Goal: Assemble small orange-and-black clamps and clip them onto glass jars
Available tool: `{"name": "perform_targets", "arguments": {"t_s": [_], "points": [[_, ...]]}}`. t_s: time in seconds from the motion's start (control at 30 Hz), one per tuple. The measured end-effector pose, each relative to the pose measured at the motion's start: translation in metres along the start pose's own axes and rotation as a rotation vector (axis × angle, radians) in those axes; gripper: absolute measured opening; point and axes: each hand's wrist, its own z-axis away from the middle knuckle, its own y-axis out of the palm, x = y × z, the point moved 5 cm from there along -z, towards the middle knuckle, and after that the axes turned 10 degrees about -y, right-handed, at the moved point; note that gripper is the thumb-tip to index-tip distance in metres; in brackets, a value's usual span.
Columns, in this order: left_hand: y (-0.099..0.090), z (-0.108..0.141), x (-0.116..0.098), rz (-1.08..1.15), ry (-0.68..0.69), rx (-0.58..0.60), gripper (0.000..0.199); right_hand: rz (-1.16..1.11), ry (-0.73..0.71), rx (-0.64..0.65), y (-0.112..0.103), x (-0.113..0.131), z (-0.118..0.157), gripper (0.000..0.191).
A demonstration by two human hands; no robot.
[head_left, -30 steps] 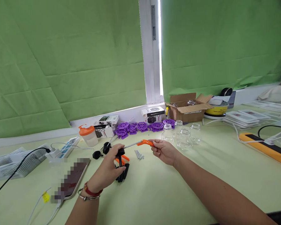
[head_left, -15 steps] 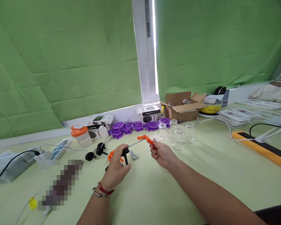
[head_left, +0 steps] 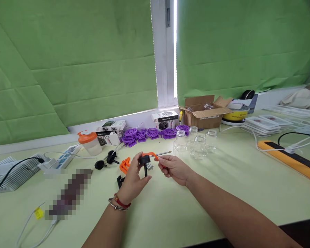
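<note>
My left hand [head_left: 131, 186] is closed around a black round cap with a downward peg [head_left: 145, 160], held up above the table. A thin metal rod [head_left: 165, 153] runs from the cap out to the right. My right hand [head_left: 176, 169] pinches one end of a curved orange handle [head_left: 153, 154]. The handle's other end lies against the cap, along the rod; whether they are joined cannot be seen. Below, several loose screws [head_left: 150, 166] lie partly hidden. More orange handles [head_left: 124, 165] and a black part [head_left: 120, 181] rest beside my left hand.
Several purple round parts [head_left: 152, 133] line the back, before small boxes [head_left: 165, 120]. Clear jars [head_left: 198, 148] stand at centre right near an open carton [head_left: 206, 119]. More black caps with rods [head_left: 112, 157], an orange-lidded shaker [head_left: 89, 143] and an orange power strip [head_left: 286, 162] flank them.
My right hand has brought the orange handle leftward along the rod, up to the black cap. The rod's tip now sticks out past the handle. The camera view has shifted slightly.
</note>
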Motion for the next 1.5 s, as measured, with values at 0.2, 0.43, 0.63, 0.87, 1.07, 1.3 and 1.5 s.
{"name": "perform_targets", "arguments": {"t_s": [0.2,0.43,0.63,0.87,1.07,1.3,1.5], "points": [[0.009,0.000,0.002,0.327,-0.076,0.094,0.064,0.099,-0.060,0.032,0.003,-0.001,0.000,0.040],[0.010,0.002,-0.003,0.463,-0.124,0.111,0.040,0.230,-0.129,-0.001,-0.004,-0.002,-0.003,0.037],[0.005,0.004,-0.002,0.584,-0.126,0.113,0.048,0.328,-0.207,0.063,-0.003,0.004,-0.002,0.026],[0.005,0.008,-0.006,0.517,-0.093,0.149,0.046,0.341,-0.277,0.130,-0.001,0.007,-0.001,0.023],[0.005,0.008,-0.009,0.328,-0.012,0.166,0.044,0.531,-0.390,0.202,-0.001,0.015,-0.003,0.027],[0.004,0.009,-0.002,0.454,-0.122,0.123,0.040,0.629,-0.411,0.239,0.000,0.002,-0.006,0.029],[-0.002,0.000,-0.002,0.792,-0.177,-0.014,0.030,0.641,-0.393,0.228,0.003,0.004,-0.007,0.033]]}}
